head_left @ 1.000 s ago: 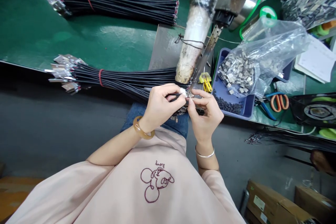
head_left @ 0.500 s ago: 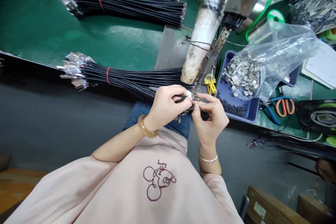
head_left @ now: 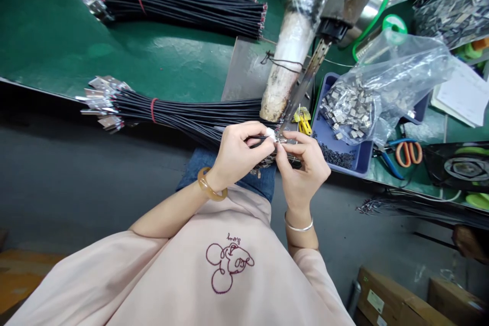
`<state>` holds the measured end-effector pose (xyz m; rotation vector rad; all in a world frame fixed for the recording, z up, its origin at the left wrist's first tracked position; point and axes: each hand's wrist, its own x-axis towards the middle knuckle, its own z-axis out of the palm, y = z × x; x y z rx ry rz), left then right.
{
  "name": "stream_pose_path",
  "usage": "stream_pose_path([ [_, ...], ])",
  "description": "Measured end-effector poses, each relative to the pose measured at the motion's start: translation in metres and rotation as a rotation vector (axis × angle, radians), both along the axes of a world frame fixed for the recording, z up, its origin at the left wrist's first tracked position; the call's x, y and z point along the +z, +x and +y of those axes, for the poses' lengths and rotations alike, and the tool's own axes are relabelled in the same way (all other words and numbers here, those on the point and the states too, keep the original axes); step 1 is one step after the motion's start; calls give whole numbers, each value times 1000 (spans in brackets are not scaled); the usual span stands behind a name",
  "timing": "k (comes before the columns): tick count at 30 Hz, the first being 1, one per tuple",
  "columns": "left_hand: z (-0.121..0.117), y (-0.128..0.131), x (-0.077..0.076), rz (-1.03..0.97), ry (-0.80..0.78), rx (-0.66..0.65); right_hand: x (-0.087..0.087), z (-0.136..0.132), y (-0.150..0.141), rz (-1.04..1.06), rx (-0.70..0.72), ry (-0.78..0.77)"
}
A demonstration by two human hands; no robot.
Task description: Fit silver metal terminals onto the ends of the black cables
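My left hand [head_left: 239,153] pinches the end of a thin black cable [head_left: 256,138] at the bench edge, a taped fingertip on it. My right hand [head_left: 303,163] is closed in a pinch on a small metal connector shell [head_left: 283,139] pressed against that cable end. Both hands meet right under the tip of a soldering iron [head_left: 301,92] that slants down from a wrapped holder [head_left: 290,51]. A tied bundle of black cables [head_left: 183,112] with metal plugs at its left end lies just behind my left hand.
A second cable bundle [head_left: 179,2] lies further back on the green mat. A blue tray [head_left: 346,155] holds a plastic bag of metal shells [head_left: 367,97] at the right. Orange-handled scissors [head_left: 407,152], a solder spool [head_left: 391,23] and cardboard boxes [head_left: 397,298] are nearby.
The hands stay pinched together at the iron tip; only the view shifts slightly and the right fingers adjust a little on the shell.
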<state>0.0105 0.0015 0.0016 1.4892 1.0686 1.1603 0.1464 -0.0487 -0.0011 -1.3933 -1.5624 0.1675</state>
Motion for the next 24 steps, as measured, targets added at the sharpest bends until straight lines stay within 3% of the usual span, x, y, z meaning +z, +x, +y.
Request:
stream_pose_path([
  [10,-1,0,2,4,-78,-30,-4,-1,1,26,8,-23],
  [24,0,1,4,39,-44,-35,-1,-2,4,49,33,-20],
])
